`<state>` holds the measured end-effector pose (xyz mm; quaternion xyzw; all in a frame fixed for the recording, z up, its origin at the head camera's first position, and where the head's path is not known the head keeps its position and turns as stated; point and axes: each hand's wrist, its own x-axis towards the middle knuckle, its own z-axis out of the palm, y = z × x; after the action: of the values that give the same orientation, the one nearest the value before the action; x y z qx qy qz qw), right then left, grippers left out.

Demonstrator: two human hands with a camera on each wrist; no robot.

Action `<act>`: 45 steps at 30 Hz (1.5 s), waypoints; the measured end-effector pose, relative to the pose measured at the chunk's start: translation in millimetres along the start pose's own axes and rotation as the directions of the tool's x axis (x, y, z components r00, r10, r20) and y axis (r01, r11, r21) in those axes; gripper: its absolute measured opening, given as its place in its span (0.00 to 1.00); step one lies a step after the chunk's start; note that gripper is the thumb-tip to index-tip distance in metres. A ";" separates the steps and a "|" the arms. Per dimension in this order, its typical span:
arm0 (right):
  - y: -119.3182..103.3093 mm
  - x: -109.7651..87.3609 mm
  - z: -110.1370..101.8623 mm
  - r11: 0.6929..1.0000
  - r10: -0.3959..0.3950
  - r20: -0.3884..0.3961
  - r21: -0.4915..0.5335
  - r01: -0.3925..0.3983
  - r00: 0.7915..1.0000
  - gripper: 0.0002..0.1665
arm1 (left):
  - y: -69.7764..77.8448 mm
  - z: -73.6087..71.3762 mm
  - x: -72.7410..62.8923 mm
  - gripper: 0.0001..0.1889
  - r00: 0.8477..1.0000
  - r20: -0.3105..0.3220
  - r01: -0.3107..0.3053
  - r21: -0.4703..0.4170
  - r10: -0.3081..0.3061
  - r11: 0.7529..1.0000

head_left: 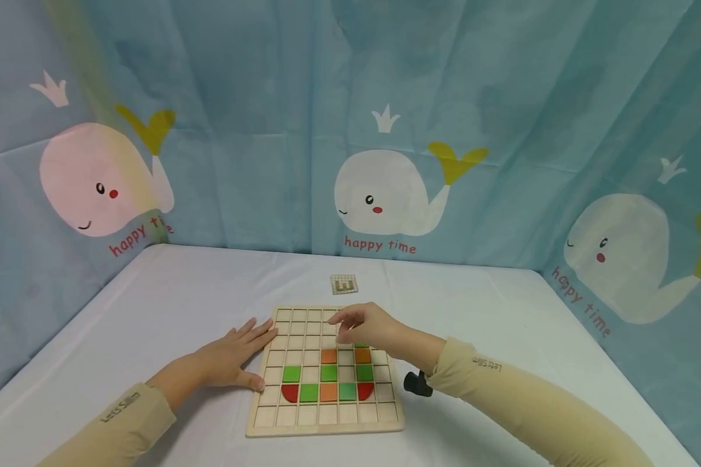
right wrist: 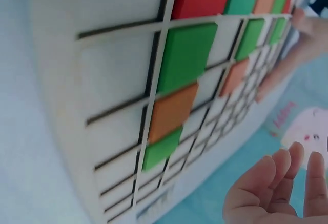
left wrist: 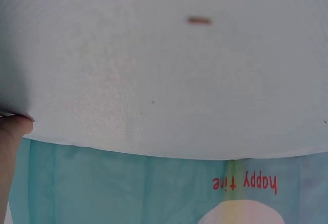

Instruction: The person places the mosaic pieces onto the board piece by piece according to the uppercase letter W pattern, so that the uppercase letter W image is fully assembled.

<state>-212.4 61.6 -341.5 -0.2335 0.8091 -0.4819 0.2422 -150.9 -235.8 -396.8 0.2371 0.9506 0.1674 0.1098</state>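
A wooden grid board [head_left: 267, 416] lies on the table, with green, orange and red tiles set in some of its squares. The lower tile row runs from a red rounded tile [head_left: 290, 393] to another red rounded tile [head_left: 365, 391]. My left hand [head_left: 233, 353] rests flat at the board's left edge, fingers spread. Over the board's upper right part hovers my right hand [head_left: 368, 324], its fingers loosely bent. Nothing shows between those fingers in the right wrist view. Beneath that hand, a green tile [right wrist: 162, 148] is partly hidden in the head view, above an orange tile [head_left: 363, 355].
A small pattern card [head_left: 344, 284] lies beyond the board. Right of the board, near my right sleeve, is a black object [head_left: 417, 384]. A white cloth [head_left: 479, 298] covers the table, and a blue whale-print curtain [head_left: 257, 194] hangs behind it.
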 end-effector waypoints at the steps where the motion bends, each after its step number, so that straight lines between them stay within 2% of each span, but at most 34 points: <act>1: -0.1 -3.0 -4.1 1.000 0.003 -0.006 -0.002 -0.003 1.000 0.18 | 0.2 -0.2 0.0 0.55 1.000 0.002 0.002 0.000 -0.002 1.000; 13: -2.2 -30.8 -49.3 1.000 0.006 -0.077 -0.005 -0.006 0.997 0.19 | -0.9 0.3 -0.5 0.55 1.000 0.001 -0.012 0.002 0.012 1.000; 24: 4.4 -51.7 -84.4 0.998 0.013 -0.098 -0.059 -0.018 0.995 0.21 | -3.2 0.7 1.5 0.56 1.000 -0.003 0.002 -0.026 -0.002 1.000; 45: 34.8 -81.8 -125.6 0.995 0.006 -0.053 -0.098 -0.011 0.999 0.25 | -0.5 -1.1 -1.3 0.55 1.000 -0.009 -0.010 -0.024 0.010 1.000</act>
<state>-231.6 210.1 -306.4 -0.2290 0.8390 -0.4463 0.2108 -150.2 -237.2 -395.8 0.2397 0.9478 0.1805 0.1076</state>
